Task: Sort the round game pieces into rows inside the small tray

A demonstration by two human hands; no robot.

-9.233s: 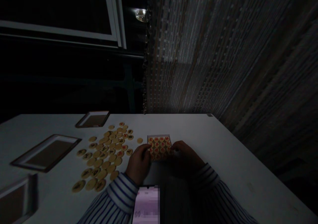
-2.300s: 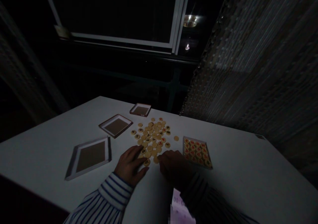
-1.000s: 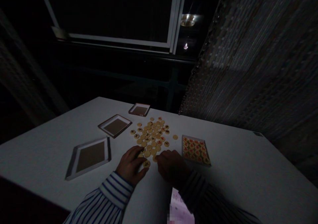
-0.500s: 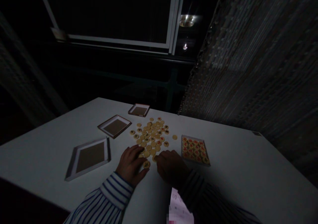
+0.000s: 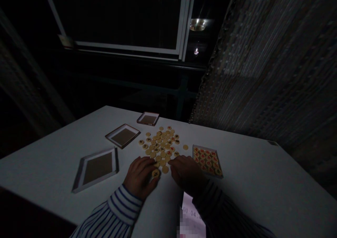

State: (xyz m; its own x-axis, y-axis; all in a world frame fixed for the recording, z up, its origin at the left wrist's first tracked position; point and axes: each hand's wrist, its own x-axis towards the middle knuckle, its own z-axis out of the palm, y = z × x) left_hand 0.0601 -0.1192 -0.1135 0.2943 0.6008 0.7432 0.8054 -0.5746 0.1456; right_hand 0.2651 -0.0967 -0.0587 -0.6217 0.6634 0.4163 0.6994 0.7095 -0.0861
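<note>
A loose pile of round wooden Chinese chess pieces (image 5: pixel 162 145) is spread on the white table, some with red or black characters up, others blank. At the near edge of the pile, my left hand (image 5: pixel 139 176) has a black-marked piece (image 5: pixel 155 173) between its thumb and index finger. The other left fingers reach over pieces beside it. My right hand (image 5: pixel 186 171) is curled at the pile's near right side, fingers together and tips at the pieces; what they grip, if anything, is hidden. Just left of it a blank piece (image 5: pixel 165 169) lies flat.
Right of the pile stands a shallow box (image 5: pixel 193 159) with rows of red-marked pieces. Three trays, the near one (image 5: pixel 78 173), the middle one (image 5: pixel 112 143) and the far one (image 5: pixel 139 122), lie leftward. A lit phone screen (image 5: pixel 193 217) shows below my right wrist. Beaded curtain (image 5: pixel 263 65) hangs at right.
My right hand has shifted slightly right and up, off the blank piece, which now shows whole. My left hand stays with the same black-marked piece. The view has tilted slightly.
</note>
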